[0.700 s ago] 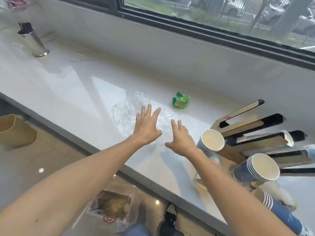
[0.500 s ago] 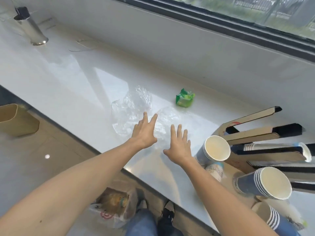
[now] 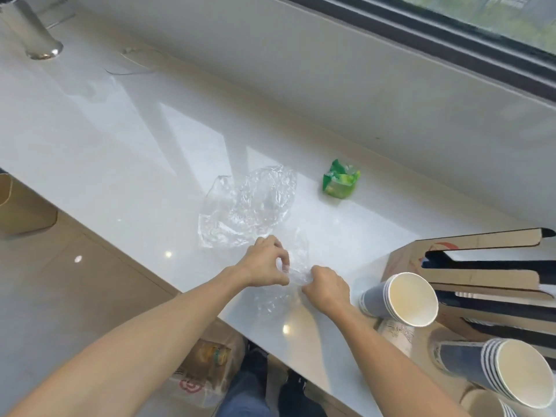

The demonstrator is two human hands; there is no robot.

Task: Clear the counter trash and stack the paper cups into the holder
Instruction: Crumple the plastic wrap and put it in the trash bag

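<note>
A white counter [image 3: 126, 152] runs under a dark-framed window [image 3: 451, 34], its glossy top streaked with light. At the right end lies a cardboard holder [image 3: 469, 245] on its side, its slots open toward the right. Two stacks of blue paper cups lie on their sides beside it, mouths toward the camera: one stack [image 3: 403, 299] just left of the holder, the other [image 3: 505, 371] lower right, near the frame corner. Clear crumpled plastic wrap [image 3: 249, 206] is spread across the middle of the counter, reaching down to the near edge.

The left hand [image 3: 266, 263] and right hand [image 3: 326, 288] are close together over the near part of the wrap, both curled, fingers closed and pinching the plastic between them. A small green wrapper [image 3: 340, 183] sits apart, behind the wrap and toward the wall. A metal cylinder [image 3: 33, 34] stands at the far left end. On the floor below the counter edge rests a plastic bag [image 3: 204, 374] with items inside, and a tan bin [image 3: 21, 212] is at the left.
</note>
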